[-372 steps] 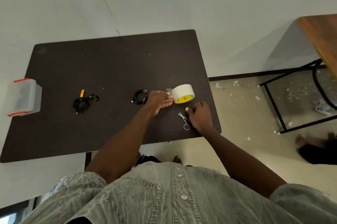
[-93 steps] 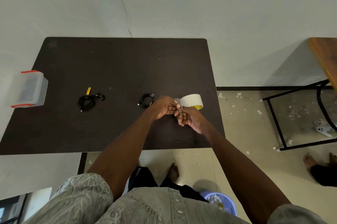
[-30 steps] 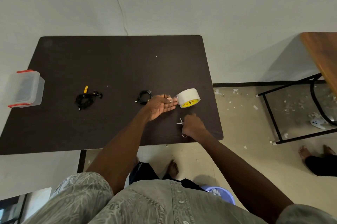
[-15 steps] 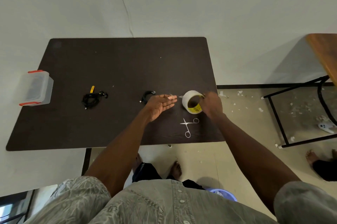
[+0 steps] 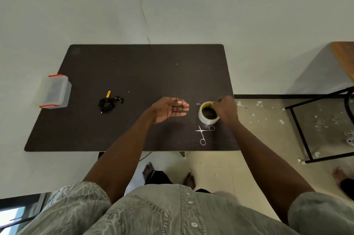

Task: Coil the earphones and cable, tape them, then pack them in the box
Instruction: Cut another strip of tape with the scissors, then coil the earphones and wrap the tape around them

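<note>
The black coiled earphones (image 5: pixel 108 101) with a yellow tag lie on the left part of the dark table (image 5: pixel 134 70). The clear box (image 5: pixel 55 91) with red latches sits at the table's left edge. My left hand (image 5: pixel 168 109) hovers palm up mid-table with a small pale tape piece (image 5: pixel 180 102) at its fingertips, and it hides the black cable coil. The white tape roll (image 5: pixel 207 115) lies flat, hole up, near the right edge. My right hand (image 5: pixel 226 108) grips the roll's right rim.
Small metal scissors (image 5: pixel 204 134) lie open on the table just in front of the roll. A black metal frame (image 5: pixel 298 129) and a wooden tabletop (image 5: pixel 344 58) stand to the right. Another person's foot (image 5: pixel 339 173) rests on the littered floor.
My right hand left the scissors on the table and moved up to the tape roll, which now lies flat instead of on its edge. My left hand kept its place.
</note>
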Available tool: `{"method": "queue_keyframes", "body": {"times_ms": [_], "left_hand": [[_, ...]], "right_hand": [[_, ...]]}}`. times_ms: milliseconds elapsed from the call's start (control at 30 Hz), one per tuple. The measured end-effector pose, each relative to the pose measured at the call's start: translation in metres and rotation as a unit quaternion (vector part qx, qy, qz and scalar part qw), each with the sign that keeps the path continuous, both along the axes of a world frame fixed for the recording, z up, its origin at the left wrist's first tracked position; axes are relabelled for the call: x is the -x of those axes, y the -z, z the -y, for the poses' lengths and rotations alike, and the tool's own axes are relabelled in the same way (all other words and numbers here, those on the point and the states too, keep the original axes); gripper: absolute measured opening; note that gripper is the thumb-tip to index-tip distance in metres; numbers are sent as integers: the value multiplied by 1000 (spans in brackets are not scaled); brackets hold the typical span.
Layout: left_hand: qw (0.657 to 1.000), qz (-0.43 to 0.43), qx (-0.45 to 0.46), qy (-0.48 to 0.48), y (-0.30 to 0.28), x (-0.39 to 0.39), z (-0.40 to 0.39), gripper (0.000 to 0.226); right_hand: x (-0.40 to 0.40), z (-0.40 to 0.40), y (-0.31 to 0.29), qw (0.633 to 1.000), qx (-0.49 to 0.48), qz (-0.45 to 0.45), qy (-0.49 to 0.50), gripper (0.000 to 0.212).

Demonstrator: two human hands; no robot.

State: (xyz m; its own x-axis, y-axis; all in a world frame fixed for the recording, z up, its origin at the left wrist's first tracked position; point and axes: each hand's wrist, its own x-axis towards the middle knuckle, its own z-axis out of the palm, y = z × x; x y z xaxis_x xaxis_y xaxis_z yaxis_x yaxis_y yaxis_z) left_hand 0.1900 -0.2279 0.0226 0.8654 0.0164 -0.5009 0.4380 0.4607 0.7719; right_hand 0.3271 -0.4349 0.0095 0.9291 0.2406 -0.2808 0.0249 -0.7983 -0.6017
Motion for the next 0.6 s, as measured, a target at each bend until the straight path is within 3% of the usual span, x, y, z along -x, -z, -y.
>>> {"method": "queue_keyframes", "body": {"times_ms": [33,100,167,333,467,600], "left_hand": [[1000,-2,-3,15,-4,2,-3,16],[999,-6,-11,41,-13,4,-8,16],[998,-10,-28,64,-22,3,-14,16],[994,-13,-78,82,-40,10,-28,18],[992,-12,-96,82,-47,20,-41,19],[992,-15,-101,74,-47,33,-60,21]], "right_hand": [[4,-10,-11,995,-89,-48,4,18],[16,-30,-37,952,-229,-203,-31,28],[25,-43,-51,916,-261,-289,-97,35],[37,-63,-53,902,-275,-292,-157,16],[46,-81,-57,903,-283,-271,-174,28],[57,-106,-59,912,-268,-252,-180,18]]}}
